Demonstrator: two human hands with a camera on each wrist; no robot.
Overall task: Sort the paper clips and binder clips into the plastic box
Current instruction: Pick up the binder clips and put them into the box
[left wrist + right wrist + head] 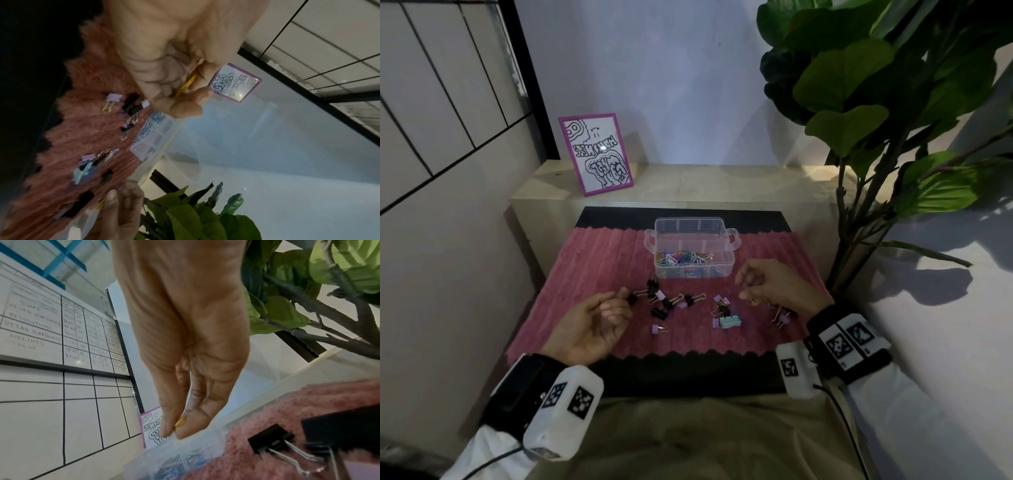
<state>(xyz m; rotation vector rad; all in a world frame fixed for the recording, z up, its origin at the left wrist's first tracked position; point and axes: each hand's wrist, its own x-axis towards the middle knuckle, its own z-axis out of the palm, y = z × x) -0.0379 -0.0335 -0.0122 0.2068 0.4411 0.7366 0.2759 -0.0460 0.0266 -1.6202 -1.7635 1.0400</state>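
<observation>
A: Where is the plastic box (691, 246) sitting?

B: At the far middle of the pink mat (592, 267), which lies on the dark surface (688, 377). Its lid is off, and a heap of coloured paper clips (685, 257) lies inside it.

A: And the binder clips (664, 303)?

B: Scattered over the mat on the near side of the box. Black and purple ones lie in a loose group left of centre, and a pale green one (730, 322) lies with a few more towards the right. None of them is in the box.

A: What is the left hand (592, 325) doing?

B: It is low over the mat, palm turned inward, and its fingers (168, 91) are curled round a yellow paper clip (186, 86), which shows clearly in the left wrist view.

A: And the right hand (774, 287)?

B: It is above the mat just right of the box. Thumb and forefinger pinch a small yellow clip (180, 421); the rest of it is hidden between the fingertips.

A: Anything else around?

B: A framed drawing (595, 154) leans against the wall on the ledge behind, and a leafy plant (876, 85) stands to the right.
</observation>
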